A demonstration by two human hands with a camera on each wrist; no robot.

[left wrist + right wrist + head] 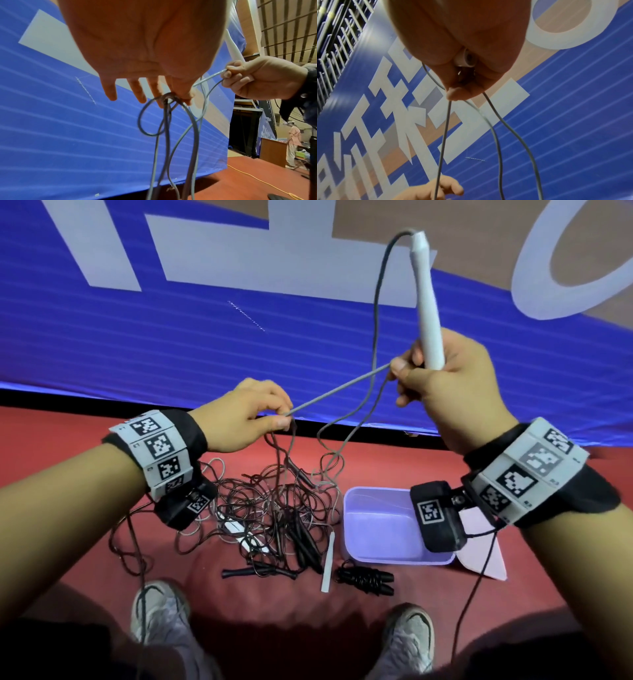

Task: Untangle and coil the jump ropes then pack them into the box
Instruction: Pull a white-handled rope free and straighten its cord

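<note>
R hand (445, 392) is curled round the butt of a white handle (426, 302) that points up and away, w/ thumb + forefinger also pinching the grey cord (339, 388). That cord runs taut down-left to the L hand (239, 419), which pinches it between thumb and fingertip; in the left wrist view the other L fingers (109, 88) are straight and spread. More grey cord arcs from the handle tip and hangs down into the tangled rope pile (274, 508) on the red floor (85, 542), black and grey cords crossing each other there. Lilac box (383, 529) sits just right of the pile, partly behind the R wrist rig. A coiled black rope (366, 578) lies in front of the box; a loose white handle (328, 563) beside it. Blue banner (171, 344) behind.
</note>
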